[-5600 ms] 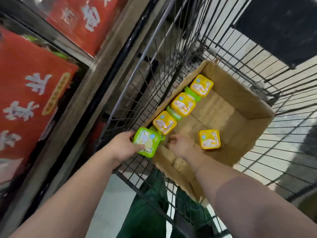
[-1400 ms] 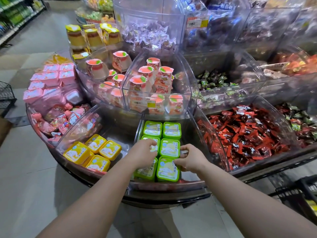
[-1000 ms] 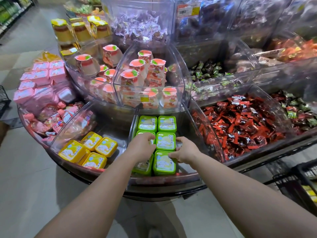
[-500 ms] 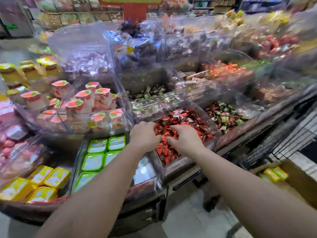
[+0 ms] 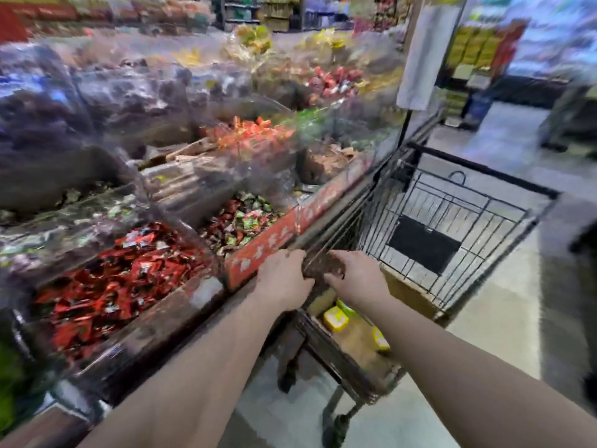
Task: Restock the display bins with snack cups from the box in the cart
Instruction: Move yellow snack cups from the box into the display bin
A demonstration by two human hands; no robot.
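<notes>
Both hands hang in the air over the near corner of the cart (image 5: 452, 227), close together and holding nothing: the left hand (image 5: 284, 279) shows its back with fingers loosely curled toward the palm, the right hand (image 5: 355, 276) has its fingers drooping and slightly spread. Motion blur hides the fingertips, but neither grip appears closed around a cup. A moment ago these same hands were at the front bin of green snack cups, pressing the rows into place; now the view has swung right, past the bin of red wrapped candies (image 5: 109, 279) and the red-trimmed front edge of the display (image 5: 277, 240), and that green bin is out of sight. So one load looks shelved, and the person is probably returning for more. The stock sits directly beneath the forearms: the cardboard box (image 5: 358, 347) lies in the near end of the cart, with a yellow snack cup (image 5: 336, 319) against its left wall, a green one just beside it, and another yellow cup (image 5: 380, 338) partly hidden by the right forearm. The next reach should go down into that box.
</notes>
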